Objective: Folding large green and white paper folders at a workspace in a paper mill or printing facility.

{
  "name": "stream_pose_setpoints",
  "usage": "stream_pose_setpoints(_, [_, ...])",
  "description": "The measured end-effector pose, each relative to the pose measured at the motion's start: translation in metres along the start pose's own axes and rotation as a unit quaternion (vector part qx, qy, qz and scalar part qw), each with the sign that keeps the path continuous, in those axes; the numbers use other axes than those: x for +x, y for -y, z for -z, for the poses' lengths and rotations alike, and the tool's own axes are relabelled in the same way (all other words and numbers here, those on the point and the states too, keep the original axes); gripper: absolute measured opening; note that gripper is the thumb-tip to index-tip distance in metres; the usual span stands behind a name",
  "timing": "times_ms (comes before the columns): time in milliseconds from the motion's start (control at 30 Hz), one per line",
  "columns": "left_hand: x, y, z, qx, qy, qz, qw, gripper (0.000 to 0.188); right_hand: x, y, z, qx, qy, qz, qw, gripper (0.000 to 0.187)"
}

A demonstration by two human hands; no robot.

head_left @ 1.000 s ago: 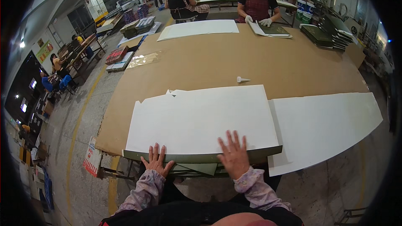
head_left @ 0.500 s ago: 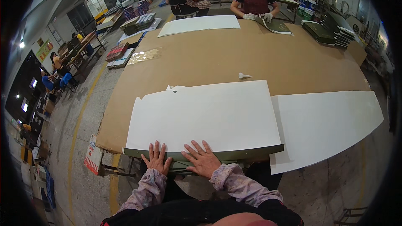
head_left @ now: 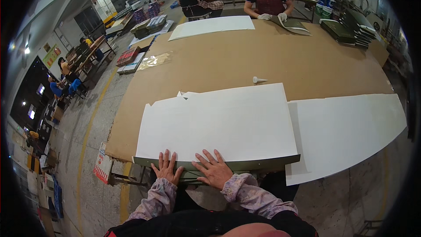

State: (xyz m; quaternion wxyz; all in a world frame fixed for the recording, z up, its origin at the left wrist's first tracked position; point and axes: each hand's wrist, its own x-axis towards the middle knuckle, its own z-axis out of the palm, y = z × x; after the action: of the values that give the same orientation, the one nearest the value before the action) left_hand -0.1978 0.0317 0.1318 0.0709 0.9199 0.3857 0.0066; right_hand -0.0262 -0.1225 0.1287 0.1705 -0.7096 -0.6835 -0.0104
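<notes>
A large white sheet (head_left: 219,120) lies before me, with a dark green strip (head_left: 263,161) along its near edge. My left hand (head_left: 166,169) rests on that edge, fingers spread onto the white. Beside it, my right hand (head_left: 213,170) lies flat across the same edge, fingers apart. Neither hand grips anything. Folded green material shows below the strip between my hands. Small notches and a raised flap mark the sheet's far left edge. To the right, another white sheet (head_left: 346,136) overhangs the table.
The brown table (head_left: 210,61) carries a small white nozzle (head_left: 259,80), a clear plastic piece (head_left: 154,60) and a far white sheet (head_left: 210,27). Opposite, a gloved person handles a dark green cover (head_left: 289,26). Dark green covers (head_left: 340,30) are stacked at the far right.
The whole view has shifted slightly, moving the scene a little to the right. Both hands stay spread on the sheet's near edge. Across the table, the gloved hands have moved slightly on the green cover.
</notes>
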Motion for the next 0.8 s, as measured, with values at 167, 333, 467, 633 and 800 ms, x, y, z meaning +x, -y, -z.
stream_pose_setpoints(167, [0.001, -0.006, 0.006, 0.005, 0.011, 0.018, 1.0, 0.067, 0.001, -0.001, 0.003, 0.004, 0.006, -0.001, 1.0, 0.058])
stream_pose_setpoints(333, [0.0, -0.003, 0.003, 0.0, 0.007, 0.017, 1.0, 0.066, -0.001, -0.001, 0.001, 0.009, 0.0, 0.003, 1.0, 0.056])
stream_pose_setpoints(467, [-0.001, 0.0, 0.002, -0.01, 0.007, 0.017, 1.0, 0.065, -0.001, 0.001, 0.002, 0.01, -0.001, 0.005, 1.0, 0.056])
stream_pose_setpoints(633, [0.002, 0.002, -0.001, -0.024, 0.018, 0.018, 0.999, 0.066, -0.001, 0.0, 0.004, 0.014, 0.003, 0.004, 1.0, 0.056])
stream_pose_setpoints(800, [0.008, 0.011, -0.003, -0.072, 0.028, 0.028, 0.997, 0.072, 0.001, -0.002, 0.004, 0.009, 0.003, 0.005, 1.0, 0.055])
